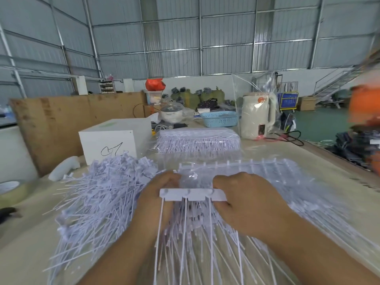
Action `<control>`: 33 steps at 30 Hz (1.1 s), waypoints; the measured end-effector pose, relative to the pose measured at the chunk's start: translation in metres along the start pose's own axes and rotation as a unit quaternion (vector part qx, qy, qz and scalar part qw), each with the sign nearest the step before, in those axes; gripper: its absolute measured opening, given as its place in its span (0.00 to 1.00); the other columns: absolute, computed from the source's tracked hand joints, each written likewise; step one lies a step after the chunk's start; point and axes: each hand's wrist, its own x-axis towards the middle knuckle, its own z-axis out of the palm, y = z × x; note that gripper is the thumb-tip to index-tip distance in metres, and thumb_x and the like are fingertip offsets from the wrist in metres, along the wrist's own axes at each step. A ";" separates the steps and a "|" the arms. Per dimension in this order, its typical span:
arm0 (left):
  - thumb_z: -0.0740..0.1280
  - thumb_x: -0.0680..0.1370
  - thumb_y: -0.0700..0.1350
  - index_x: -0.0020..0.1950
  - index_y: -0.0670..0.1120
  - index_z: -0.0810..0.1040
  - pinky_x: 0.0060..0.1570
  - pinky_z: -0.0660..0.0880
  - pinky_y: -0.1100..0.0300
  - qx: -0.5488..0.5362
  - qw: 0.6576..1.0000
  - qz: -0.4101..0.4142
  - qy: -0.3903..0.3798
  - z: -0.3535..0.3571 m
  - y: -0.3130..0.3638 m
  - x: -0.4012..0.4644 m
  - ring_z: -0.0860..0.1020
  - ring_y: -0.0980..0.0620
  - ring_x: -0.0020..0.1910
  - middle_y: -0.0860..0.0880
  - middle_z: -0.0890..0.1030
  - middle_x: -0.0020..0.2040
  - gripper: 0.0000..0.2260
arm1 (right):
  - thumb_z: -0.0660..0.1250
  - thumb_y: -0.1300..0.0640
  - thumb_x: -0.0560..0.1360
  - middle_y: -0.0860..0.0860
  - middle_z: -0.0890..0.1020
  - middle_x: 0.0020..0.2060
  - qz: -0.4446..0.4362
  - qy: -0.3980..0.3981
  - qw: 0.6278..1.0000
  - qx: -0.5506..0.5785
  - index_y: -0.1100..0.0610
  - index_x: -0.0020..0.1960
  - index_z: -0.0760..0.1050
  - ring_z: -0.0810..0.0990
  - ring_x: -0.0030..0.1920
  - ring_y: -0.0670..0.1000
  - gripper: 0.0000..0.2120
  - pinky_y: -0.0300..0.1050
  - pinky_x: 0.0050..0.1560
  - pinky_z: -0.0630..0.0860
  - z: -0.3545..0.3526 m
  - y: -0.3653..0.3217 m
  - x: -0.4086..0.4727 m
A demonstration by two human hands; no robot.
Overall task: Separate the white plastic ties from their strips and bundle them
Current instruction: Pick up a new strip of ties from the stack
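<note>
A short white strip (193,194) with three thin ties hanging from it is held level at centre frame. My left hand (158,194) grips its left end and my right hand (244,200) grips its right end, fingers curled behind it. Beneath and beyond the hands lies a clear-wrapped sheet of uncut tie strips (257,171). A loose heap of separated white ties (102,194) spreads over the table at the left. More ties fan toward me under my forearms.
A wrapped stack of tie strips (197,138) sits behind the work area, beside a white box (111,140). Farther back stand a cream kettle (257,116), a blue basket (219,118) and a rice cooker (171,114). A brown board (61,124) lines the left.
</note>
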 end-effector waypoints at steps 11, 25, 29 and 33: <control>0.75 0.69 0.57 0.42 0.54 0.84 0.31 0.68 0.68 -0.010 0.988 0.044 -0.146 -0.009 0.017 -0.023 0.72 0.59 0.29 0.56 0.78 0.32 0.08 | 0.56 0.49 0.76 0.47 0.66 0.30 0.023 0.029 0.997 -0.074 0.48 0.44 0.62 0.68 0.31 0.51 0.04 0.43 0.26 0.56 -0.005 -0.001 0.002; 0.72 0.74 0.39 0.39 0.53 0.82 0.31 0.67 0.64 -0.001 0.999 0.041 -0.007 -0.035 0.018 -0.011 0.71 0.56 0.29 0.54 0.77 0.33 0.09 | 0.46 0.25 0.66 0.47 0.65 0.21 0.088 0.088 0.990 0.073 0.52 0.28 0.60 0.68 0.25 0.45 0.30 0.42 0.27 0.61 -0.014 0.013 -0.003; 0.69 0.75 0.38 0.38 0.55 0.81 0.24 0.61 0.65 -0.026 0.999 0.006 0.022 -0.026 0.016 -0.013 0.65 0.51 0.25 0.52 0.70 0.25 0.12 | 0.58 0.32 0.75 0.44 0.59 0.22 0.037 0.231 0.972 0.001 0.48 0.28 0.55 0.60 0.22 0.46 0.26 0.34 0.27 0.48 -0.021 0.004 -0.005; 0.67 0.74 0.33 0.42 0.53 0.83 0.24 0.67 0.62 -0.121 0.992 -0.025 0.016 -0.027 0.018 -0.011 0.68 0.51 0.23 0.49 0.70 0.24 0.15 | 0.60 0.38 0.74 0.47 0.71 0.23 -0.002 0.279 0.960 0.001 0.53 0.31 0.74 0.70 0.24 0.53 0.22 0.33 0.28 0.56 -0.022 0.000 -0.010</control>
